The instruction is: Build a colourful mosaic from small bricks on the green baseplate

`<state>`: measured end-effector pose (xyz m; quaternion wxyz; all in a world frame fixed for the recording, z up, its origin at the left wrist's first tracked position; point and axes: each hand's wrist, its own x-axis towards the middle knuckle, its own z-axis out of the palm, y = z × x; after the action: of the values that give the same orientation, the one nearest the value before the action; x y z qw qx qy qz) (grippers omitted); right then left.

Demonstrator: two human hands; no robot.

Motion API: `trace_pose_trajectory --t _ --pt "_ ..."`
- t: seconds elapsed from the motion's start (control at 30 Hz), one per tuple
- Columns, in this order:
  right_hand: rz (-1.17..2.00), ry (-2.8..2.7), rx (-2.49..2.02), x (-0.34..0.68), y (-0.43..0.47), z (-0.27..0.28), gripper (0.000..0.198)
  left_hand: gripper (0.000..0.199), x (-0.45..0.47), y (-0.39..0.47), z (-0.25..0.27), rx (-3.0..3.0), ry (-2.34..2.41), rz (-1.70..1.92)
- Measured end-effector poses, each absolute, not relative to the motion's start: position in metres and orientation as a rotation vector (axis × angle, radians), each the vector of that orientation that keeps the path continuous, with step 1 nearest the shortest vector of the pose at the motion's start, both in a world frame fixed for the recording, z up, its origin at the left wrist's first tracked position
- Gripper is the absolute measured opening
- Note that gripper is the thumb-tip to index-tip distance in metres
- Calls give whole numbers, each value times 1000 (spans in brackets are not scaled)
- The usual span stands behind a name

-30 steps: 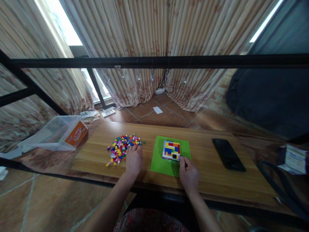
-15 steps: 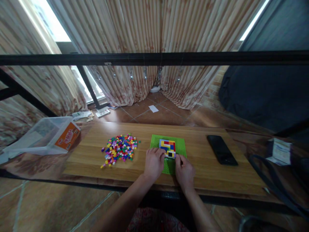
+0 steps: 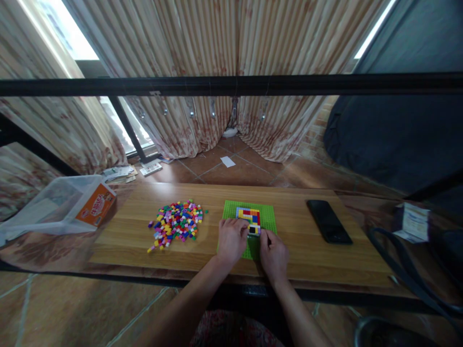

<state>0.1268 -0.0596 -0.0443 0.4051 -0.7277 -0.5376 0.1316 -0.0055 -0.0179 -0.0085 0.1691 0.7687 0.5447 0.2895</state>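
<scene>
Your left hand [image 3: 231, 242]: fingers bunched at the block build [image 3: 253, 218], near-left corner; can't tell if they hold a brick. Right hand [image 3: 275, 255]: fingers curled in at near-right corner, grip unclear. Build sits on green board [image 3: 268, 221], between brick pile [image 3: 177, 221] and phone [image 3: 329, 221].

A long wooden board [image 3: 123, 226] — light brown, its grain running lengthwise — carries the things in a rough row. Toward its left end lies a loose heap of small multicoloured bricks [image 3: 178, 220], with a few strays at the edges; near the middle sits a green studded baseplate [image 3: 267, 217], and farther right a black phone [image 3: 329, 221] lies flat, set at a slant.
</scene>
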Motion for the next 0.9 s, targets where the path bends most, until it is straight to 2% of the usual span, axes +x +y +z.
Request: trace_pose_trajectory --t 0.37,0.63,0.9 --pt "311 -1364 -1834 127 -60 -45 55 20 -7 -20 -11 2117 1530 877" --pt "296 -1365 -1841 128 -59 -47 53 8 -1 -13 -5 2006 1567 893" --pt "310 -1375 -1853 128 -59 -45 51 5 4 -11 -3 1905 1659 866"
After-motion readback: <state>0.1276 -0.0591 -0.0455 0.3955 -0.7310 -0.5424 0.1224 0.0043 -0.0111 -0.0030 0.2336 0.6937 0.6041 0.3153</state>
